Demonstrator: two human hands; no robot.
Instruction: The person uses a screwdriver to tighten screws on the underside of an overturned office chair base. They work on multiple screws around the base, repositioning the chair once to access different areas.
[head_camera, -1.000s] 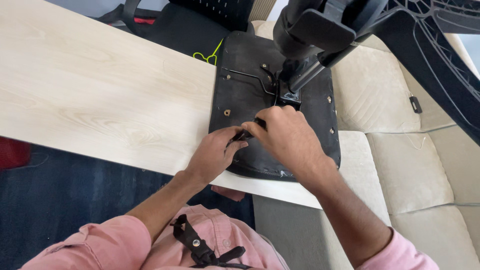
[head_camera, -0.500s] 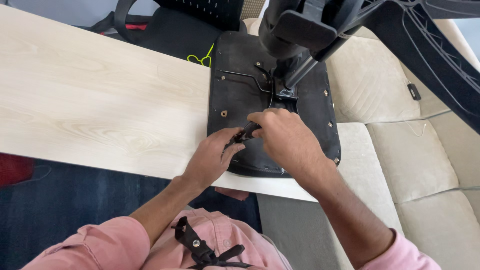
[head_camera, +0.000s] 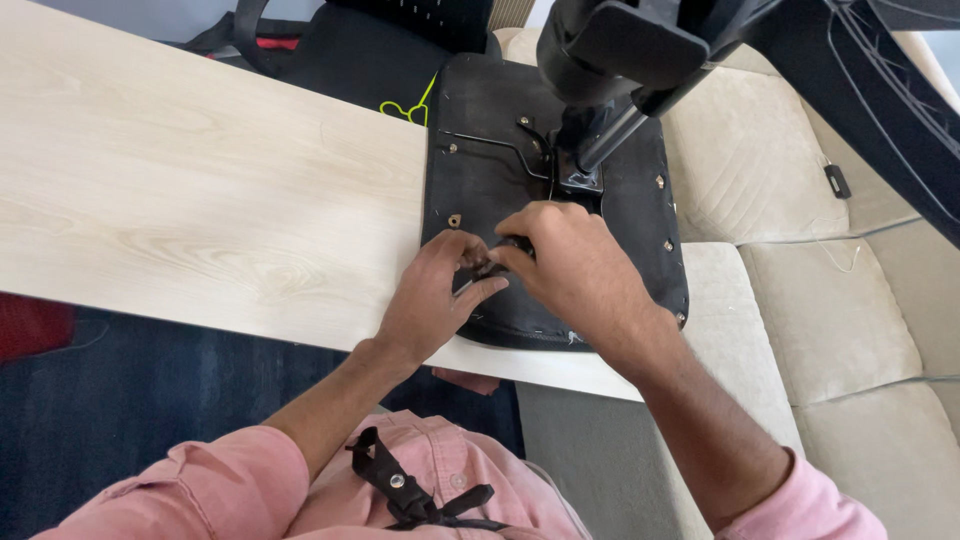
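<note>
A home living room: beige sofa (head_camera: 800, 200), blue carpet (head_camera: 120, 400), wooden table (head_camera: 200, 200).

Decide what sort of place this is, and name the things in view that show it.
Probably a living room or home office used for furniture assembly. A beige cushioned sofa stands beside a pale wooden table, a dark blue rug lies below, and both hands work on the upturned black office chair seat.

Since a second ago, the left hand (head_camera: 432, 300) and right hand (head_camera: 575, 265) have slid slightly toward the near edge of the upturned chair seat base (head_camera: 480, 190), fingers drawn closer together around the small dark part (head_camera: 490, 268) between them.
</note>
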